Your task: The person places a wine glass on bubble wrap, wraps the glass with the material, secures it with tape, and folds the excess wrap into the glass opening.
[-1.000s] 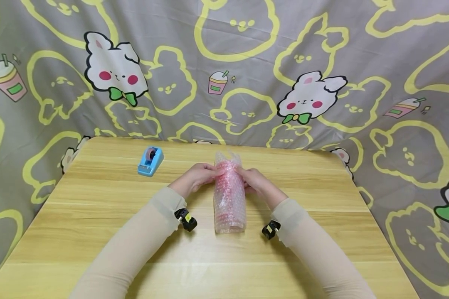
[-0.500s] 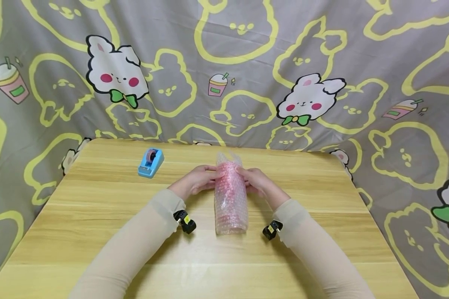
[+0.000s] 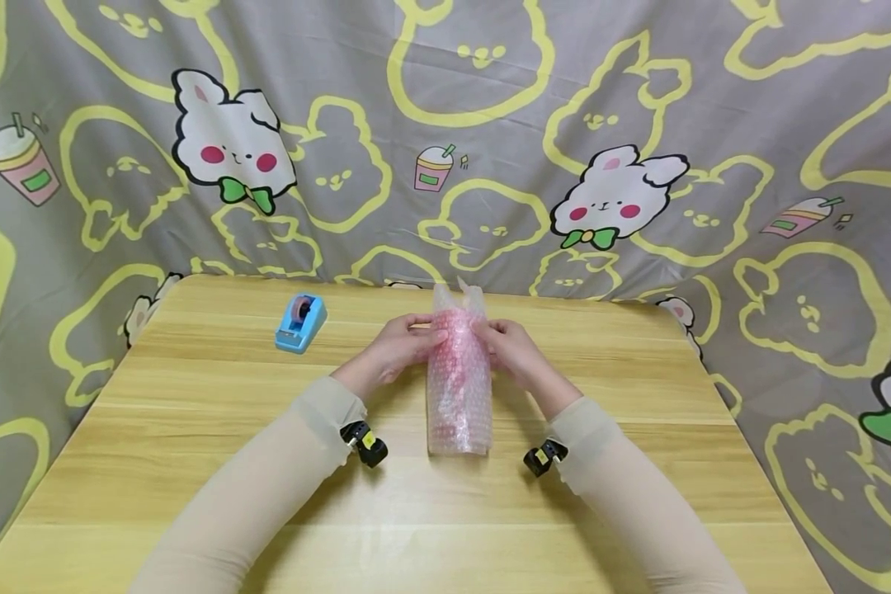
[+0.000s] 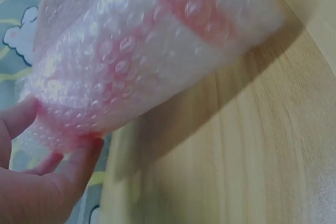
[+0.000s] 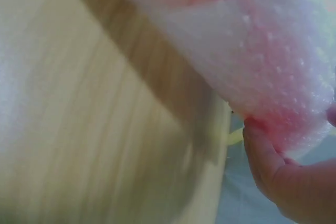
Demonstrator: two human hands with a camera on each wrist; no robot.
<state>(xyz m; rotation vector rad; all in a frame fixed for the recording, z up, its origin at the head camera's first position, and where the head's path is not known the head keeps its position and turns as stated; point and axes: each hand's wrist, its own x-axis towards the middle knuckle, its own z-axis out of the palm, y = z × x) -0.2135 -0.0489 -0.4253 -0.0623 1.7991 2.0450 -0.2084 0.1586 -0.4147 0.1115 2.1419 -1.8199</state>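
A bubble-wrapped bundle [image 3: 460, 388] with a pink item showing through the clear wrap stands in the middle of the head view; loose wrap sticks out past its far end. What the pink item is, I cannot tell. My left hand [image 3: 408, 346] holds the bundle's left side near the far end, thumb on top and fingers lower down. On the opposite side my right hand [image 3: 511, 351] grips it in the same way. The left wrist view shows thumb and fingertips pressing into the bubble wrap [image 4: 126, 66]. In the right wrist view the bundle [image 5: 262, 51] is slightly blurred.
A blue tape dispenser [image 3: 300, 323] with a roll of tape stands at the back left of the wooden table [image 3: 416, 528]. A grey patterned cloth [image 3: 490, 124] hangs behind the table and along its sides.
Both hands keep hold of the bundle. Its near end has shifted slightly away from me, and the loose wrap at the far end reaches farther back. The tape dispenser stays put.
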